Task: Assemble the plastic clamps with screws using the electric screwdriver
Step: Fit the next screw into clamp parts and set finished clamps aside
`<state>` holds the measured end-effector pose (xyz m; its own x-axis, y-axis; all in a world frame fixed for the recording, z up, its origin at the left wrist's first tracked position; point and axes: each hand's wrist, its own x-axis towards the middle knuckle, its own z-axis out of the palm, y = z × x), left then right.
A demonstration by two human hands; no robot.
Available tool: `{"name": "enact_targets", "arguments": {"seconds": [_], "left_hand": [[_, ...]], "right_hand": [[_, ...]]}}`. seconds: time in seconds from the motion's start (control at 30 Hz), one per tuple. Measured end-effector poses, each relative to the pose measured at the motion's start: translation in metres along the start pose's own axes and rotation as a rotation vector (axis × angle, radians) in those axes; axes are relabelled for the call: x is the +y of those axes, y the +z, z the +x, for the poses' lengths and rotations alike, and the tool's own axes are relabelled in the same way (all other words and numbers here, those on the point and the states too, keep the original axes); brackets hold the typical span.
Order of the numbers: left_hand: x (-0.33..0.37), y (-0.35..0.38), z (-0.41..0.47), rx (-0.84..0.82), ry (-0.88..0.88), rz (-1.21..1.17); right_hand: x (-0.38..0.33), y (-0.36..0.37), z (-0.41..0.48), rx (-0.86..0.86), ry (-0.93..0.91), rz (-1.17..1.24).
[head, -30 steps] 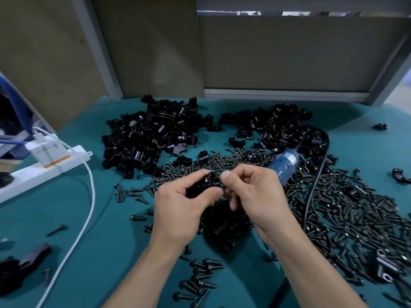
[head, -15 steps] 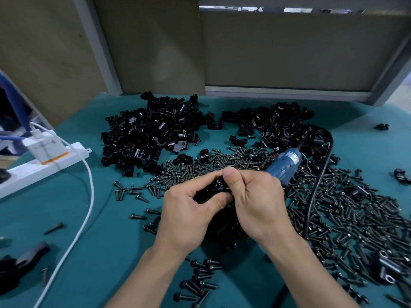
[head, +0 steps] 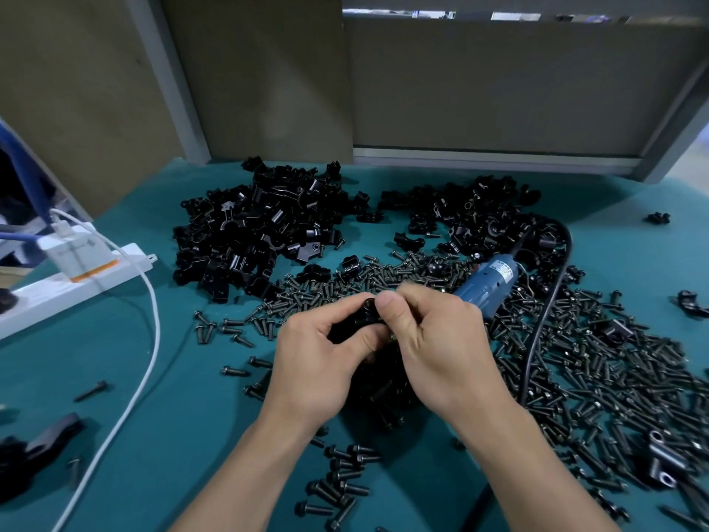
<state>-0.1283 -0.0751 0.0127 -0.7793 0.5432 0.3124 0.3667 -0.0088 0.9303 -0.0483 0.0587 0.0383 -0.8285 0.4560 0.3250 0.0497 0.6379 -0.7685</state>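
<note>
Writing: the electric screwdriver (head: pixel 487 286) has a blue body and carries one white label near its rear end; the print is too small to read. The white power strip (head: pixel 76 280) bears one orange strip label, also illegible.

Count: one screwdriver, lying on the screws just beyond the right hand, with one black cord (head: pixel 544 312) looping from its rear. One power strip sits at the left edge, with one white plug (head: pixel 73 251) seated in it and one white cable (head: pixel 151 332) running toward the near edge. There are two heaps of black clamps: the left heap (head: pixel 261 232) and the right heap (head: pixel 479 220), each too many to count. The loose screws (head: pixel 594 362) spread across the centre and right of the teal counter (head: pixel 172 416), too many to count.

Hands: the left hand (head: pixel 318 362) grips one plastic clamp (head: pixel 362 316) above the counter centre, thumb and fingers curled round it. The right hand (head: pixel 441 339) pinches the top end of the same clamp with thumb and forefinger. Whether a screw sits under that pinch cannot be told.
</note>
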Motion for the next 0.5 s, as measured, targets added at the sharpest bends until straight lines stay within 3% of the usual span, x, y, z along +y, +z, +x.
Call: {"name": "enact_targets", "arguments": {"seconds": [0.13,0.27,0.37,0.5], "left_hand": [[-0.0047,0.0017,0.0013,0.095,-0.048,-0.008],[-0.0042,0.0006,-0.0001,0.069,-0.029,-0.005],[-0.0009,0.0017,-0.0037,0.057,0.006,0.008],[-0.0009,0.0011,-0.0021,0.067,0.015,0.037]], "right_hand": [[-0.0033,-0.0095,0.0039,-0.096,-0.047,0.062],[-0.0027,-0.0097,0.0053,-0.081,0.078,0.176],[0.0009,-0.0044,0.0044,-0.055,0.124,0.1],[-0.0014,-0.0023,0.0016,-0.052,0.042,0.029]]}}
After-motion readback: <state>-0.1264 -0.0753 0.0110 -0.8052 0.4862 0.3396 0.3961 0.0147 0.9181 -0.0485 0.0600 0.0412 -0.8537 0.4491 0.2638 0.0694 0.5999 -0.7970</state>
